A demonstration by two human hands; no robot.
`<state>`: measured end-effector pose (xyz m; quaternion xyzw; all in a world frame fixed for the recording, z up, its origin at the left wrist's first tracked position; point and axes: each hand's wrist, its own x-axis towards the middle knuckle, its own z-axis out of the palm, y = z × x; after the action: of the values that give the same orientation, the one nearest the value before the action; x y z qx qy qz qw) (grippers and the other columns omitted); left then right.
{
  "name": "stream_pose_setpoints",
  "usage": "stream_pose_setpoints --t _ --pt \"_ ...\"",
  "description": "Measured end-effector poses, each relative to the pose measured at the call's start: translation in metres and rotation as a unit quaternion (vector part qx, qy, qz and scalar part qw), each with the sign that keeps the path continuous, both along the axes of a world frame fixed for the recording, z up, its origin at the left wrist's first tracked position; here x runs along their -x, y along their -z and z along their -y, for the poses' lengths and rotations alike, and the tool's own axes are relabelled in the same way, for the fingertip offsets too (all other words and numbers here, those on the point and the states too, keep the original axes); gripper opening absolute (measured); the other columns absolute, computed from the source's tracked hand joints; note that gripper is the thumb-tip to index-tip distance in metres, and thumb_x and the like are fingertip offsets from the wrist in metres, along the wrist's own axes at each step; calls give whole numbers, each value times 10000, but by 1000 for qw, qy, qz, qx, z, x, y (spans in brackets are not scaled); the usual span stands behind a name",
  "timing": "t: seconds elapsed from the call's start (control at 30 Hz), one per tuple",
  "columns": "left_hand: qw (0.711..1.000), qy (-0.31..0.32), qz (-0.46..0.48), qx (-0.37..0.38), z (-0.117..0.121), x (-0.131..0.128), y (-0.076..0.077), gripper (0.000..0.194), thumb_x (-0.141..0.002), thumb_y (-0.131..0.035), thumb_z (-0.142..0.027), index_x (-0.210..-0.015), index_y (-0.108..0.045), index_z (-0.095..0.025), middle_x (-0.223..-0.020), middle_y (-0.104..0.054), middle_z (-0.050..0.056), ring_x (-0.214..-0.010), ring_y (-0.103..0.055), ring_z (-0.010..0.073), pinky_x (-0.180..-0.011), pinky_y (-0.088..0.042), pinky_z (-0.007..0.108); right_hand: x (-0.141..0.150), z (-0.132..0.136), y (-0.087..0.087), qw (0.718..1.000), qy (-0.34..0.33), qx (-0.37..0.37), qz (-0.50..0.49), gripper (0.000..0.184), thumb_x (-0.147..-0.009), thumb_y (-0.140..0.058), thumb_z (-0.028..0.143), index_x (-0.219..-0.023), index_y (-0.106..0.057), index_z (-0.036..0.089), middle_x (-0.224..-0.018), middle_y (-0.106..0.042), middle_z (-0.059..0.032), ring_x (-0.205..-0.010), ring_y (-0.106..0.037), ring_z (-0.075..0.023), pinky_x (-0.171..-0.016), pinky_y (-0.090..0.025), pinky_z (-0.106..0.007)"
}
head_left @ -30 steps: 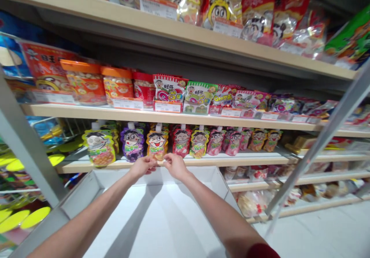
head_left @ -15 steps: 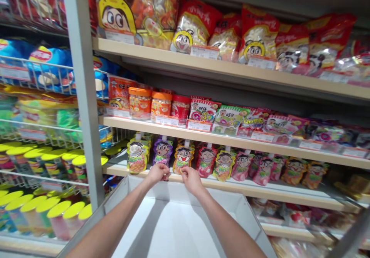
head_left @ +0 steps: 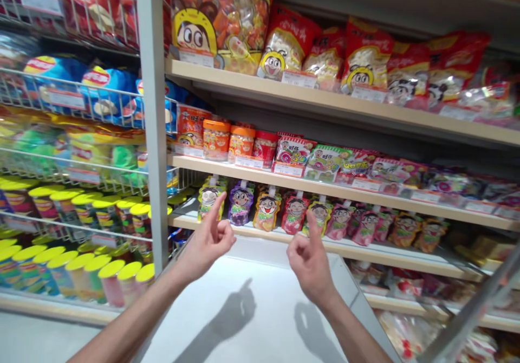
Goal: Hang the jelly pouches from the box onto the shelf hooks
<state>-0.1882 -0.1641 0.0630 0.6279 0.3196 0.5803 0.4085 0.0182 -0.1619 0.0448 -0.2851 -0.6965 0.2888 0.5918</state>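
Note:
My left hand (head_left: 210,245) is raised over a white surface with low walls (head_left: 272,292), its index finger stretched out and the other fingers curled. It holds nothing. Behind its fingertip stands a yellow jelly pouch (head_left: 207,209) with a cartoon face. My right hand (head_left: 311,265) points up in the same way, also with nothing in it. Its fingertip overlaps another yellow pouch (head_left: 324,218) in view. Between the hands, a purple pouch (head_left: 240,203), an orange pouch (head_left: 266,212) and a red pouch (head_left: 294,215) stand upright on the shelf.
A grey upright post (head_left: 152,124) divides the shelf from wire racks on the left with chip bags (head_left: 106,89) and yellow-lidded canisters (head_left: 114,276). Candy bags and orange-lidded jars (head_left: 216,138) fill the shelf above. A grey bar (head_left: 475,303) slants at the lower right.
Both hands have drawn back from the shelf edge and moved apart, their index fingers now stretched upward. The view has shifted slightly left. The pouches stay in their row.

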Motion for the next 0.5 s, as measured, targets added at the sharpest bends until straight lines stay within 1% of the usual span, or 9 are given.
stream_pose_setpoints --t 0.07,0.13,0.17,0.23,0.3,0.33,0.4,0.43,0.5 --pt "999 37 -6 -39 28 -13 -19 837 -655 -525 -144 -1265 30 -283 -533 -399 -78 -475 -353 43 -471 -294 172 9 32 -29 997 -22 -77 -15 749 -679 -431 100 -1263 3 277 -528 -398 83 -472 -389 -67 -493 -350 -204" --pt "996 67 -5 -59 47 -24 -29 865 -649 -533 -137 -1262 56 -298 -535 -404 -77 -474 -359 42 -469 -302 168 17 52 -46 994 -44 -102 -16 768 -681 -431 97 -1260 33 298 -529 -405 84 -462 -387 -66 -487 -353 -205" --pt "995 78 -5 -59 51 -27 -31 870 -645 -538 -139 -1262 54 -298 -534 -407 -77 -470 -360 40 -465 -306 166 19 56 -48 994 -49 -99 -15 772 -681 -435 102 -1260 36 298 -529 -409 84 -457 -388 -65 -486 -357 -206" --pt "996 87 -9 -36 47 -25 -29 850 -640 -546 -155 -1268 13 -285 -527 -413 -78 -458 -364 39 -457 -315 164 17 49 -43 997 -44 -63 -12 759 -681 -450 126 -1266 11 277 -522 -416 84 -450 -392 -66 -485 -367 -209" --pt "998 59 -9 4 25 -9 -20 780 -637 -552 -187 -1265 -95 -254 -533 -436 -72 -462 -388 44 -455 -332 166 5 24 -26 1000 -5 3 -17 701 -686 -464 173 -1268 -78 236 -533 -442 73 -465 -419 -72 -493 -386 -217" --pt "1000 20 -4 23 9 4 -13 720 -637 -554 -211 -1249 -174 -225 -560 -468 -58 -492 -422 55 -476 -355 177 -7 6 -16 998 29 42 -25 646 -689 -468 210 -1255 -156 210 -571 -479 51 -499 -452 -82 -504 -402 -226" --pt "991 -119 50 41 -31 37 2 604 -603 -584 -257 -1153 -348 -180 -708 -539 -6 -635 -499 92 -537 -396 192 -37 -36 5 984 137 93 -64 573 -668 -499 294 -1191 -308 160 -808 -555 -43 -718 -529 -135 -621 -437 -271" --pt "978 -187 76 46 -53 56 9 563 -583 -597 -272 -1103 -400 -179 -808 -552 16 -725 -516 113 -587 -414 205 -54 -57 14 974 181 102 -86 590 -648 -516 330 -1177 -329 149 -960 -535 -87 -853 -516 -165 -707 -429 -295" --pt "954 -271 108 67 -96 91 21 483 -575 -594 -311 -1026 -463 -196 -932 -547 29 -834 -515 138 -655 -429 230 -86 -97 28 960 236 101 -111 690 -601 -554 375 -1199 -290 156 -1175 -412 -118 -1044 -420 -205 -811 -391 -324"
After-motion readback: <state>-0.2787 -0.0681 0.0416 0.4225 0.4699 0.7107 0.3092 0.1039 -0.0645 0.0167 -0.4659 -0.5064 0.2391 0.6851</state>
